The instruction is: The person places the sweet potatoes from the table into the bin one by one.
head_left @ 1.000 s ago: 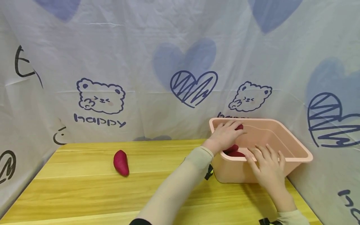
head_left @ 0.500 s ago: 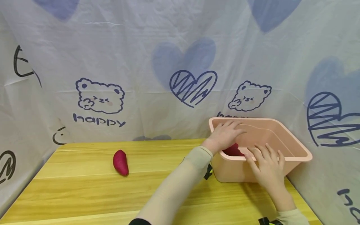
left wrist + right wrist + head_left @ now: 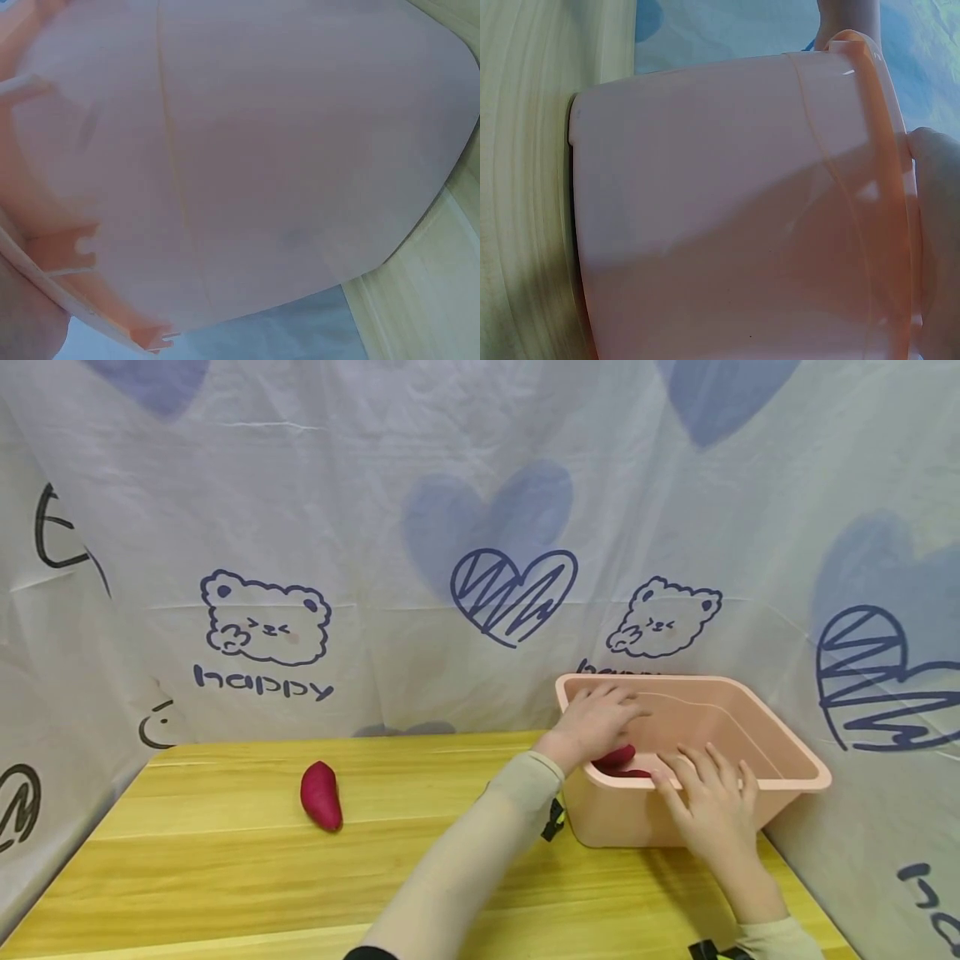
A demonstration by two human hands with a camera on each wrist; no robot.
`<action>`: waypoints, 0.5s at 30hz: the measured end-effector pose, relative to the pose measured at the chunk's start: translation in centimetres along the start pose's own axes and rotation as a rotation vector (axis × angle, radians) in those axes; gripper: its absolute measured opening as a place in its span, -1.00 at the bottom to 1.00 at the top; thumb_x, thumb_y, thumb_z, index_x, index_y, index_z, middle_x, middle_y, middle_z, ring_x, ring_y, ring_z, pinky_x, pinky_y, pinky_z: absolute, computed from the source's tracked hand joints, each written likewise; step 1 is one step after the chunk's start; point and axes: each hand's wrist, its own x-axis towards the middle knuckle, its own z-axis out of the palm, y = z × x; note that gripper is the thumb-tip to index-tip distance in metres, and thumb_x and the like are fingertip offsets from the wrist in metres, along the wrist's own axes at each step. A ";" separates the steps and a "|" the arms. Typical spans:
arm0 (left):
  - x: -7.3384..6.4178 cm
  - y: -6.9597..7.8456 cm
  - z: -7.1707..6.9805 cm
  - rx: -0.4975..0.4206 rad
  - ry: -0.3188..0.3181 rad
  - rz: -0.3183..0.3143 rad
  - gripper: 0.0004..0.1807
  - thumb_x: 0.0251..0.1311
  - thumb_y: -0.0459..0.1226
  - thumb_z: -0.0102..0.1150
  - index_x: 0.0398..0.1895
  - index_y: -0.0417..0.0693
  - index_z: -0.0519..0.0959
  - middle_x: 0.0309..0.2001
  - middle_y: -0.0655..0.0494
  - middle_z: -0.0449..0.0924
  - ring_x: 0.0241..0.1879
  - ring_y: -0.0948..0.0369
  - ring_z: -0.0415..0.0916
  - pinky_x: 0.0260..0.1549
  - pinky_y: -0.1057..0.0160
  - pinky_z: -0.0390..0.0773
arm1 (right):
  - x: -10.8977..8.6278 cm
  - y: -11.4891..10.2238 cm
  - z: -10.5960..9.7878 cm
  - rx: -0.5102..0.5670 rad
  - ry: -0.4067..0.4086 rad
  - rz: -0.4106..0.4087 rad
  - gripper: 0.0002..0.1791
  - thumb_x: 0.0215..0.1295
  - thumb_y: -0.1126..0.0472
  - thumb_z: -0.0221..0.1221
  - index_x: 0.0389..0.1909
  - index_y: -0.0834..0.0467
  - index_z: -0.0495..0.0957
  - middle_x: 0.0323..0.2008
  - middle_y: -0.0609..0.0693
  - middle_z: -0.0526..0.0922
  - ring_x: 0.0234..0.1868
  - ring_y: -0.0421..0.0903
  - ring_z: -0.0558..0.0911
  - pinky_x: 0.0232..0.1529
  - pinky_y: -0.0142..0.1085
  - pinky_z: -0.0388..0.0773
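Note:
A dark red sweet potato lies on the left part of the wooden table. On the right stands a pink plastic bin, with more red sweet potatoes in its near left corner, partly hidden. My left hand reaches over the bin's left rim, its fingers spread above the inside; I see nothing held in it. My right hand rests at the front rim with loosely spread fingers. Both wrist views show mostly the outer wall of the bin, with a bit of my right hand at the rim in the right one.
A pale cloth printed with hearts and bears hangs behind the wooden table and along its sides. The bin stands close to the right-hand cloth. A black strap shows beneath my left wrist.
A red sweet potato at my left fingertips has dropped into the bin and settled among the others. My left hand has hardly moved since; the right hand stays in place.

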 end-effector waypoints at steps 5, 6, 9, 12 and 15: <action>-0.2 -0.1 -0.1 -0.006 0.012 -0.021 -0.51 0.32 0.05 0.10 0.31 0.39 0.41 0.35 0.31 0.35 0.40 0.25 0.20 0.31 0.11 0.32 | 0.0 0.0 0.1 -0.001 -0.001 -0.002 -0.55 0.47 -0.18 -0.10 0.13 0.00 0.51 0.21 0.17 0.46 0.33 0.29 0.25 0.32 0.35 -0.14; -0.3 -0.1 -0.1 -0.007 0.014 -0.027 -0.52 0.32 0.06 0.09 0.30 0.39 0.43 0.35 0.33 0.36 0.39 0.25 0.21 0.30 0.12 0.32 | 0.0 0.1 0.1 -0.002 -0.001 -0.003 -0.54 0.47 -0.18 -0.10 0.13 0.00 0.51 0.21 0.18 0.46 0.33 0.29 0.25 0.32 0.35 -0.15; -0.3 -0.1 -0.1 -0.022 0.026 -0.057 -0.56 0.34 0.10 0.03 0.26 0.39 0.46 0.31 0.35 0.41 0.37 0.26 0.25 0.29 0.11 0.32 | 0.0 0.1 0.1 -0.003 -0.002 -0.003 -0.54 0.47 -0.18 -0.10 0.13 0.01 0.51 0.21 0.18 0.46 0.33 0.29 0.25 0.32 0.35 -0.16; -0.4 0.0 -0.1 -0.025 0.045 -0.092 -0.58 0.36 0.16 -0.07 0.22 0.40 0.50 0.27 0.37 0.45 0.34 0.26 0.28 0.27 0.09 0.32 | 0.0 0.0 0.0 -0.001 -0.001 -0.001 -0.54 0.47 -0.18 -0.11 0.13 0.01 0.51 0.21 0.19 0.46 0.33 0.30 0.25 0.32 0.36 -0.16; -0.5 0.0 -0.1 -0.025 0.062 -0.118 -0.54 0.37 0.23 -0.18 0.18 0.40 0.52 0.25 0.38 0.48 0.32 0.26 0.32 0.26 0.07 0.30 | 0.0 0.0 0.1 -0.003 0.006 -0.004 -0.54 0.47 -0.17 -0.10 0.12 0.01 0.52 0.21 0.19 0.47 0.32 0.30 0.26 0.31 0.36 -0.14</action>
